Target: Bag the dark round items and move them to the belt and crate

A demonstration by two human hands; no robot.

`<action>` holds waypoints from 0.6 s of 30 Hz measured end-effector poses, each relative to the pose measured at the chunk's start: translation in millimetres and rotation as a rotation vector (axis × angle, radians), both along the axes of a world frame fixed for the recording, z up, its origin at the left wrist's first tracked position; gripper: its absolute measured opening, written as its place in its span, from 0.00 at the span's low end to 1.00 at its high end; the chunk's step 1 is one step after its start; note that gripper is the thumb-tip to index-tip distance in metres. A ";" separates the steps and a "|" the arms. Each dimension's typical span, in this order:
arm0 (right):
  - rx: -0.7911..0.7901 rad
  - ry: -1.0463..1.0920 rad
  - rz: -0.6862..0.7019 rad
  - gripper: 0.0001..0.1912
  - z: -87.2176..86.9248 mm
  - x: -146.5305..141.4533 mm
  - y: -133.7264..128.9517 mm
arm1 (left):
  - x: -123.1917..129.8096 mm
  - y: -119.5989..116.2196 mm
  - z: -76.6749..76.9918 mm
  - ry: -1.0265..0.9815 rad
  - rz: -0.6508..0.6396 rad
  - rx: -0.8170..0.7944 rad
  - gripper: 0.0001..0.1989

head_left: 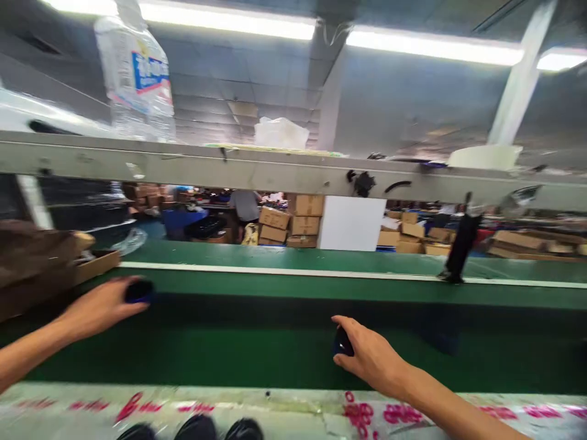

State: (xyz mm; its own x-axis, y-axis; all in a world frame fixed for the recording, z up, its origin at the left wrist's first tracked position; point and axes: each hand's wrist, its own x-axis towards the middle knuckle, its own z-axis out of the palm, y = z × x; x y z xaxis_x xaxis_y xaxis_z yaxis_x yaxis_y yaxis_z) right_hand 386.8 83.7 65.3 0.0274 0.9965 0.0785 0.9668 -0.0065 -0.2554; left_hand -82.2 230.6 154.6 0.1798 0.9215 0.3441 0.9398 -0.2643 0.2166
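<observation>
Dark blue objects (139, 291) (342, 342) sit gripped in each hand's closed fingers (132, 304) above the green belt (257, 354).

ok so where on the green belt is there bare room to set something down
The green belt lies bare between the left hand and the right hand, each on a small dark object. It is also bare right of the right hand, up to a blurry dark patch. The left end is crowded by a brown box.
</observation>
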 end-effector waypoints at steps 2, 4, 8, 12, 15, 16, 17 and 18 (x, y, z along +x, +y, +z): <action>-0.040 0.073 0.150 0.40 1.9 -47.5 -13.3 | 9.6 -15.6 11.8 -0.013 -0.120 -0.054 0.30; -0.101 0.092 0.294 0.45 1.0 -92.7 -24.6 | 27.1 -33.2 17.7 -0.020 -0.168 -0.073 0.31; -0.169 0.022 0.374 0.50 -12.1 -148.2 -33.3 | 74.8 -77.3 18.4 -0.118 -0.349 -0.123 0.29; -0.140 0.017 0.343 0.55 -20.6 -137.0 -42.6 | 130.7 -122.3 19.9 -0.131 -0.518 -0.183 0.28; -0.076 0.047 0.297 0.49 -8.9 -98.4 -70.6 | 176.9 -144.8 22.6 -0.106 -0.633 -0.213 0.28; -0.058 0.050 0.275 0.44 -2.0 -82.1 -83.2 | 192.7 -149.8 21.9 -0.099 -0.669 -0.211 0.28; -0.039 0.042 0.245 0.35 5.3 -64.1 -96.2 | 208.6 -154.0 19.8 -0.095 -0.701 -0.206 0.28; -0.014 0.025 0.194 0.28 12.1 -44.8 -108.9 | 224.5 -157.9 16.0 -0.092 -0.731 -0.207 0.29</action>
